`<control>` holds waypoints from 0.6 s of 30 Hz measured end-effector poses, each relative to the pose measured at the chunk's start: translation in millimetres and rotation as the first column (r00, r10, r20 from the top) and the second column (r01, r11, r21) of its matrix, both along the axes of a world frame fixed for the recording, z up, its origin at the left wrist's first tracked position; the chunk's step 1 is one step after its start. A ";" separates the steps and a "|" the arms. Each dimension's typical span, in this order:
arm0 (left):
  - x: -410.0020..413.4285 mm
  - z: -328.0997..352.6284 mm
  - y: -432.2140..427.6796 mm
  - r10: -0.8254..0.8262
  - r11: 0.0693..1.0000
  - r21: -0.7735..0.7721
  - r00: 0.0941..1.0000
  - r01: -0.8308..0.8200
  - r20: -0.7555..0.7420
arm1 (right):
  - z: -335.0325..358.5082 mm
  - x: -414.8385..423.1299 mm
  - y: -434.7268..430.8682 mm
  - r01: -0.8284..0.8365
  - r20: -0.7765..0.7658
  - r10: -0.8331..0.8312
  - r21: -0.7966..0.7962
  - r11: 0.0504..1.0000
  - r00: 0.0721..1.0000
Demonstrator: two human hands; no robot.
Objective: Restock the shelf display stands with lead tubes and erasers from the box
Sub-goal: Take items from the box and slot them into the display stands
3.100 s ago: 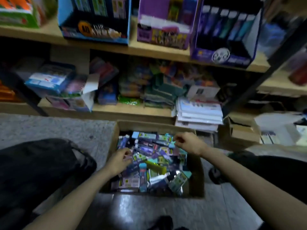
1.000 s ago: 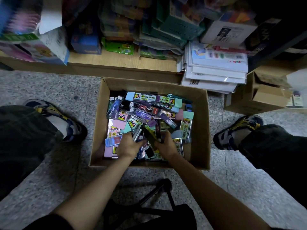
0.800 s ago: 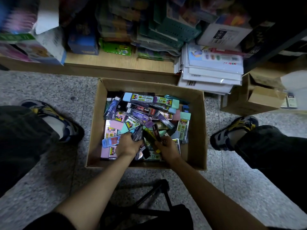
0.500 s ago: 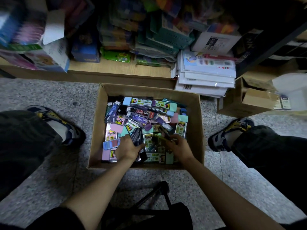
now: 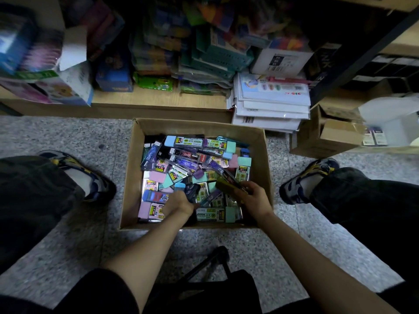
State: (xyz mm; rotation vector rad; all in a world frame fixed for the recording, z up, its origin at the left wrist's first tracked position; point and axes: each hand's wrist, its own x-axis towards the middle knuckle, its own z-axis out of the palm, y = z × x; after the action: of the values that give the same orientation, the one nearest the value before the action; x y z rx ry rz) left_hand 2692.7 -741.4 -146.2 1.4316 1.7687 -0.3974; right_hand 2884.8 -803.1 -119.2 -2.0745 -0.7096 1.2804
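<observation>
An open cardboard box [image 5: 133, 168] stands on the floor between my feet. It is full of loose pastel erasers [image 5: 243, 165] and dark lead tubes [image 5: 188, 155] lying in a jumble. My left hand [image 5: 179, 203] is inside the box near its front, and it grips a bunch of dark lead tubes [image 5: 191, 191] that stick up from the fist. My right hand [image 5: 255, 198] is at the front right of the box and holds several long tubes [image 5: 227, 184], one olive-yellow, pointing up-left.
The low wooden shelf [image 5: 158, 100] behind the box carries stacked stationery packs. A pile of white flat packs [image 5: 272, 105] sits at its right end. A smaller open carton [image 5: 326, 137] stands at the right. My shoes flank the box on the speckled floor.
Both hands dug through the box's front part. My right hand has shifted right and lifted slightly with its tubes. The view has tilted down from the upper shelves to the box.
</observation>
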 end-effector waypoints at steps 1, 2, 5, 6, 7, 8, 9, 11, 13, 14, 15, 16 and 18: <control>-0.9 -0.7 0.4 0.018 1.000 -0.017 0.999 -0.017 0.029 | 0.7 -0.8 0.2 -0.009 -0.001 0.009 -0.001 1.000 1.000; -2.0 -1.8 1.2 0.039 0.999 -0.033 0.997 -0.036 0.065 | 1.2 -1.3 0.1 -0.022 0.005 0.022 0.002 1.000 1.000; -6.4 -3.8 2.9 0.110 0.993 -0.053 0.979 -0.102 0.170 | 3.8 -0.3 -0.1 -0.050 0.053 0.049 0.014 0.999 0.997; -8.5 -3.5 3.7 0.138 0.990 -0.046 0.970 -0.131 0.202 | 4.8 0.3 0.5 -0.056 0.064 0.055 0.016 0.998 0.996; -10.4 -2.9 4.8 0.169 0.986 -0.043 0.957 -0.164 0.234 | 6.2 1.1 1.0 -0.068 0.076 0.067 0.013 0.998 0.995; -12.3 -2.2 6.1 0.201 0.980 -0.051 0.941 -0.195 0.273 | 7.7 2.1 2.1 -0.083 0.087 0.082 0.009 0.997 0.993; -14.5 -1.1 7.7 0.240 0.971 -0.080 0.916 -0.226 0.322 | 9.5 3.0 3.1 -0.097 0.098 0.096 0.005 0.995 0.991; -17.9 4.7 10.7 0.354 0.935 -0.185 0.831 -0.302 0.429 | 14.5 4.5 5.6 -0.118 0.119 0.116 0.010 0.993 0.986; -20.4 13.5 12.8 0.513 0.857 -0.351 0.695 -0.378 0.504 | 21.5 6.4 9.6 -0.135 0.156 0.127 0.038 0.990 0.979; -21.4 18.1 13.7 0.590 0.805 -0.440 0.614 -0.397 0.525 | 25.9 7.8 12.0 -0.143 0.169 0.132 0.056 0.988 0.977; -21.7 24.5 14.6 0.650 0.757 -0.520 0.536 -0.396 0.538 | 30.9 9.3 15.1 -0.147 0.166 0.133 0.077 0.986 0.977; -22.2 32.0 16.0 0.687 0.723 -0.582 0.473 -0.372 0.551 | 37.1 11.7 18.0 -0.152 0.148 0.136 0.102 0.983 0.980; -21.1 46.0 20.1 0.709 0.702 -0.649 0.375 -0.294 0.597 | 53.4 17.3 25.1 -0.192 0.133 0.175 0.136 0.972 0.976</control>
State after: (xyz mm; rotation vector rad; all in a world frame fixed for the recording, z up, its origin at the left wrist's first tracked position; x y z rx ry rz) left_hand 2671.7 -721.3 -100.2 0.4566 1.0957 0.2264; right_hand 2902.0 -777.9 -65.8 -2.0148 -1.0407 1.1675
